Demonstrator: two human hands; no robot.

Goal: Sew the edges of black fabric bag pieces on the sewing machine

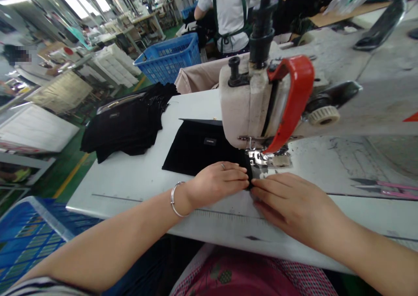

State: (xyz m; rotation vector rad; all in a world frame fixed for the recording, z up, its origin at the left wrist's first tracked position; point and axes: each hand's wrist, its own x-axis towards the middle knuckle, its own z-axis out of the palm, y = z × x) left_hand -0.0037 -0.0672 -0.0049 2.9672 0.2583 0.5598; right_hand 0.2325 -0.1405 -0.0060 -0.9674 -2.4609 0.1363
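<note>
Black cloth [187, 150] laid on the bench [127, 178] near its front edge, right side tucked by the sewing machine's foot [257, 157], pressed by a flat left hand [212, 185], near corner touched by the right hand [302, 211], pinch cannot be told, cloth pile [127, 128] heaped at the bench's left edge.

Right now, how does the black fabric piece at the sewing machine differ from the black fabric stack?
The left hand rests on the black fabric piece; no hand touches the black fabric stack. The piece is thin; the stack is thick and layered. Both are black, on the white table.
</note>
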